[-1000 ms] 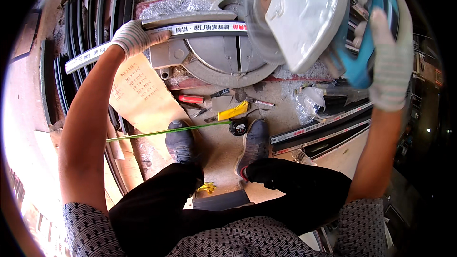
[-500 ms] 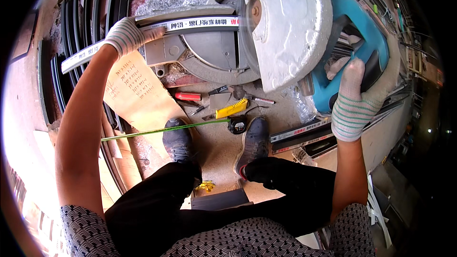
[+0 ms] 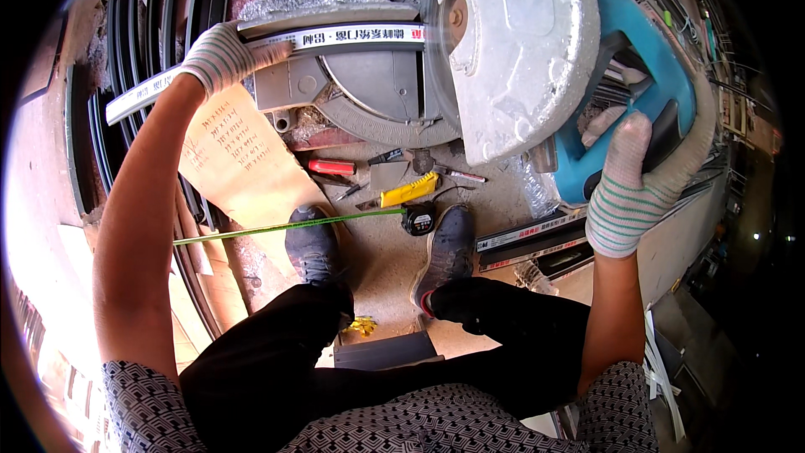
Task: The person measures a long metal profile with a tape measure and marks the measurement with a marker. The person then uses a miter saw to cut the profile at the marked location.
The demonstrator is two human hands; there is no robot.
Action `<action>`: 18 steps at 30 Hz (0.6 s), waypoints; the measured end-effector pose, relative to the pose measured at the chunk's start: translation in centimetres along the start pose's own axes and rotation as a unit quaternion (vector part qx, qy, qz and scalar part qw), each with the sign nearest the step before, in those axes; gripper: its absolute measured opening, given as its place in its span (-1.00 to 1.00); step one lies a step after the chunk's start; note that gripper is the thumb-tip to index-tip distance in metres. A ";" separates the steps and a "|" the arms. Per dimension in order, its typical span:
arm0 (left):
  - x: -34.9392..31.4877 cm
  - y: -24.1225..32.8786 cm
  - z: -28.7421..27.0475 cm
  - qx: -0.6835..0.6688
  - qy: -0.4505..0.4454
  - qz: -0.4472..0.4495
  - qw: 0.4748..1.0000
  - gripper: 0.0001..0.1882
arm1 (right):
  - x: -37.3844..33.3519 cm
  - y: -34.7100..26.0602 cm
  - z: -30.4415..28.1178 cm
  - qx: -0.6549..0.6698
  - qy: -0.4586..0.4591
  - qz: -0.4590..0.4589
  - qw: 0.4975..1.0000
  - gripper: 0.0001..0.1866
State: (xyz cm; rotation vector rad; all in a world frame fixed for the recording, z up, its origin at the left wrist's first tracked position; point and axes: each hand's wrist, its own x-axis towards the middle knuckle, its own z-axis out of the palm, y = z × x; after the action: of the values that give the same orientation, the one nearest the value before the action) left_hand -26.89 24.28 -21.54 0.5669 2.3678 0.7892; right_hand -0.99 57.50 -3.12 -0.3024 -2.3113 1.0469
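Note:
My left hand [image 3: 220,59], in a white glove with green stripes, grips a long metal profile [image 3: 356,37] with a printed film strip. The profile lies along the fence of a mitre saw [image 3: 369,75], its right end at the blade guard [image 3: 524,50] and its left end sticking out past my wrist. My right hand [image 3: 627,180], gloved alike, is closed round the saw's blue handle [image 3: 662,67], the thumb showing on the near side. The guard hides the blade and the point where it meets the profile.
Several dark profiles [image 3: 155,8] lean at the left. Cardboard with handwriting [image 3: 243,143] lies on the floor by a tape measure [image 3: 418,218], its green blade drawn out leftward. A yellow utility knife [image 3: 409,190] and red tool [image 3: 332,167] lie nearby. Short profiles [image 3: 528,233] are at right.
The saw's guard and handle have shifted slightly to the right, and my right hand has moved with them. My left hand and the profile have barely moved.

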 end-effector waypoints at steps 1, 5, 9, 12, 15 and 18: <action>0.0 0.3 0.0 0.003 -0.007 -0.006 1.000 -0.20 | 0.0 0.0 0.0 0.000 0.000 0.000 1.000 -0.19; 0.2 0.4 -0.2 0.012 -0.019 -0.008 1.000 -0.18 | -0.1 0.1 -0.1 0.006 -0.003 -0.001 1.000 -0.21; 0.5 -0.3 0.0 0.011 -0.013 0.015 1.000 -0.14 | -0.1 -0.1 0.2 0.005 0.003 -0.001 1.000 -0.20; 0.5 0.3 0.0 -0.009 -0.035 -0.010 0.999 -0.13 | 0.0 -0.1 0.0 -0.005 0.001 0.004 1.000 -0.19; 0.5 0.2 0.1 -0.002 -0.029 -0.018 0.999 -0.13 | 0.0 0.0 -0.1 -0.012 0.002 0.001 1.000 -0.18; 0.5 -0.4 0.2 -0.020 -0.023 0.005 1.000 -0.13 | -0.1 0.4 -0.1 -0.021 0.000 -0.008 1.000 -0.17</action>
State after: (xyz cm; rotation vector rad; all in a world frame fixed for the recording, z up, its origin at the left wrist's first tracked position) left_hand -27.26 24.33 -22.14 0.5755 2.3046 0.8171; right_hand -0.88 57.77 -3.44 -0.2988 -2.3334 0.9921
